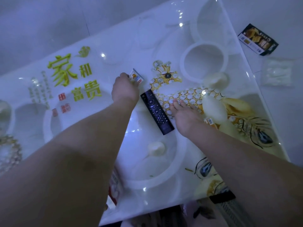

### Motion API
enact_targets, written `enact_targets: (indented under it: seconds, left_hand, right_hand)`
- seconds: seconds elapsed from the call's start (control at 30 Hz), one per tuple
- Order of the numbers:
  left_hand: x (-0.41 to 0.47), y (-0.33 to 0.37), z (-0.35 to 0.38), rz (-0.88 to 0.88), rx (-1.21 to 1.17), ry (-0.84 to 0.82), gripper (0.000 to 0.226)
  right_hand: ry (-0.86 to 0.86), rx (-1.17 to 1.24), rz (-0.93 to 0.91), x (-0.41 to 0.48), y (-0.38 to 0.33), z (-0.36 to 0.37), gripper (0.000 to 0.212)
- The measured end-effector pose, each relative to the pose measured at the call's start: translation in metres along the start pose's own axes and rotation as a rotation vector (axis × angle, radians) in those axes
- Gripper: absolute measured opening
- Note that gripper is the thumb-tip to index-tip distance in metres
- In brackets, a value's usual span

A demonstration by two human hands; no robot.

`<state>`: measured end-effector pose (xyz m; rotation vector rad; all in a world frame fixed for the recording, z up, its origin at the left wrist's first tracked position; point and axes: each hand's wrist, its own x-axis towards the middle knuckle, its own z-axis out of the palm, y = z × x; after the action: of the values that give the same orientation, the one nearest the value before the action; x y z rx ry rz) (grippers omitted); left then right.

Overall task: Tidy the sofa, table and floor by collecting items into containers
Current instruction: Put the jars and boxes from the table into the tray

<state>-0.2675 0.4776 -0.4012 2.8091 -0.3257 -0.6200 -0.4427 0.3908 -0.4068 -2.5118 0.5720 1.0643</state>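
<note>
Both bare arms stretch forward over the glossy printed table (131,54), with the black remote control (156,112) lying flat between the two hands.

The left hand (125,89) reaches past the far end of the remote control, wrist bent down and knuckles up. Its fingertips curl onto a small packet (136,77) printed white, orange and blue, and pinch its near edge. The packet sits tilted, just beyond the top of the remote control and a little to its left.

The right hand (185,115) lies palm down on the table just to the right of the remote control. Its fingers are straight and slightly spread and hold nothing. The thumb side is close beside the remote control, though I cannot tell whether they touch. A small orange packet (210,122) shows just right of this wrist.

Far to the right of the remote control, off the table on the floor (287,112), lie a dark snack wrapper (258,39) and a clear plastic bag (277,74).
</note>
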Motion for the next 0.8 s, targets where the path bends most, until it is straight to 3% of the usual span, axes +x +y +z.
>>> enact_targets:
  seconds: [0.13,0.3,0.47,0.63,0.8]
  left_hand:
    - [-0.046,0.004,0.002,0.023,-0.229,-0.063,0.033]
    - [-0.097,0.009,0.016,0.044,-0.261,-0.262,0.034]
    - [-0.125,0.014,0.025,0.057,-0.258,-0.333,0.032]
    - [-0.131,0.011,0.028,0.034,-0.261,-0.324,0.034]
    - [-0.144,-0.005,0.027,-0.017,-0.286,-0.311,0.027]
  right_hand:
    - [0.161,0.172,-0.032,-0.016,0.010,0.007,0.068]
    - [0.411,0.352,0.098,-0.058,0.018,0.034,0.065]
    - [0.331,0.368,0.351,-0.082,0.039,0.060,0.079]
    - [0.276,0.423,0.465,-0.084,0.049,0.067,0.102]
    - [0.306,0.370,0.510,-0.078,0.044,0.065,0.088]
